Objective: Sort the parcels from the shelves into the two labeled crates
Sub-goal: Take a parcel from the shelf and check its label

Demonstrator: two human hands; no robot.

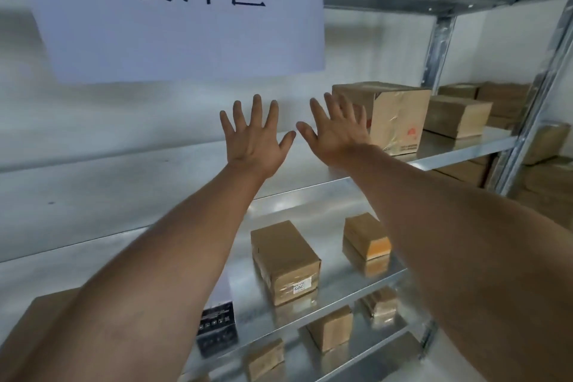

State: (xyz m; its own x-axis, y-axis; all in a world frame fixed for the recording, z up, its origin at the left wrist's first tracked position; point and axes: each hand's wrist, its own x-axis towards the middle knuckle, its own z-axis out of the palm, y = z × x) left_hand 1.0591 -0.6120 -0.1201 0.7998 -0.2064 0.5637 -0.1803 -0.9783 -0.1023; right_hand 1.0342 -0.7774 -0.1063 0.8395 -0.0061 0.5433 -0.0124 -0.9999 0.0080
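Above the upper shelf (449, 153) of the metal rack, you hold both arms stretched out, palms away from you. Your left hand (255, 136) has its fingers spread wide and holds nothing; your right hand (336, 130) is likewise splayed and empty, its fingertips just in front of a large taped cardboard parcel (393, 116) standing on that shelf. Whether it touches the parcel, you cannot tell. Further right sits a second parcel (457, 115). One shelf down, a labeled parcel (285, 260) lies between your forearms, with a smaller orange-patched parcel (366, 240) beside it. A paper sign (173, 12) with handwritten characters hangs overhead.
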